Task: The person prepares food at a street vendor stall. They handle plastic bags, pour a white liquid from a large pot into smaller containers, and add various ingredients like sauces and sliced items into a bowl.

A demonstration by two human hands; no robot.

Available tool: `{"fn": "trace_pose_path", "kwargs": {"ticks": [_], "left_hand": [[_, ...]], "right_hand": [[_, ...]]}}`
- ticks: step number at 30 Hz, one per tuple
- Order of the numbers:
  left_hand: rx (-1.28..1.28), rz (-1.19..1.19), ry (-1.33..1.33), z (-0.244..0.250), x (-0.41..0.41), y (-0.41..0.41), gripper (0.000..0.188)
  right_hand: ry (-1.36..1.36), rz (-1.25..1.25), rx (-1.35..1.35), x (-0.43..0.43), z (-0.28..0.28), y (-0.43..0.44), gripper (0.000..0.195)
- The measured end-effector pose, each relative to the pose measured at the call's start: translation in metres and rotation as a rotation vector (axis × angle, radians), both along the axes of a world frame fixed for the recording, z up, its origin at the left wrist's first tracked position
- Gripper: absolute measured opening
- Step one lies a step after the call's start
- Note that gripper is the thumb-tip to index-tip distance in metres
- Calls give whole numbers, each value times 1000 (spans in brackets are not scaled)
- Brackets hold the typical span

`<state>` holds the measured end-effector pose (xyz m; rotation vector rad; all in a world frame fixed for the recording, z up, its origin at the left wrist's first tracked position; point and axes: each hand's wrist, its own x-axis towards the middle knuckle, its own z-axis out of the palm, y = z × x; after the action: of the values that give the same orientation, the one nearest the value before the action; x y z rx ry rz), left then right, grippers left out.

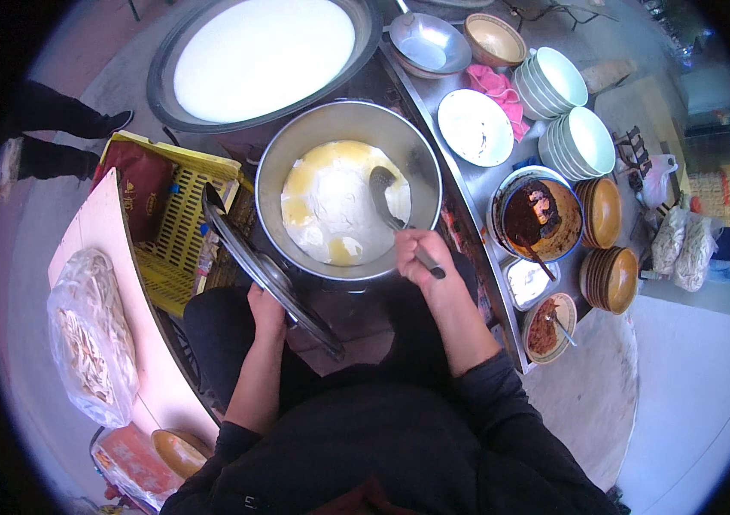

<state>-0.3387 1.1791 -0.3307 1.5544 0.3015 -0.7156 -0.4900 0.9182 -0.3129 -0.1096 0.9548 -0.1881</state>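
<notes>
A large metal pot [426, 154] stands before me, holding a smooth white mass [342, 193] with yellowish liquid around its edge. My right hand [426, 261] grips the handle of a dark ladle [385, 193], whose bowl is inside the pot over the right part of the white mass. At the pot's lower left, my left hand [267, 312] holds a round pot lid [252, 273] tilted on its edge. Behind the pot sits a wide dark-rimmed vessel [162, 84] full of white liquid.
On the right, a metal counter [432, 106] carries stacked pale bowls [587, 141], brown bowls [616, 280], a bowl of dark sauce [574, 219] and a pink cloth [497, 90]. At left are a yellow crate [175, 238] and a bagged pale foodstuff [91, 335]. A person's legs [62, 135] show beyond.
</notes>
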Motion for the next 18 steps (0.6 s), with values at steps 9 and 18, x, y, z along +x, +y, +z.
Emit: {"fn": "trace_pose_path", "kwargs": {"ticks": [9, 18], "left_hand": [[-61, 45, 46, -10, 0, 11, 20], [-123, 59, 44, -12, 3, 28, 35]], "right_hand": [[99, 95, -34, 16, -16, -4, 11], [418, 304, -642, 64, 17, 49, 12]]}}
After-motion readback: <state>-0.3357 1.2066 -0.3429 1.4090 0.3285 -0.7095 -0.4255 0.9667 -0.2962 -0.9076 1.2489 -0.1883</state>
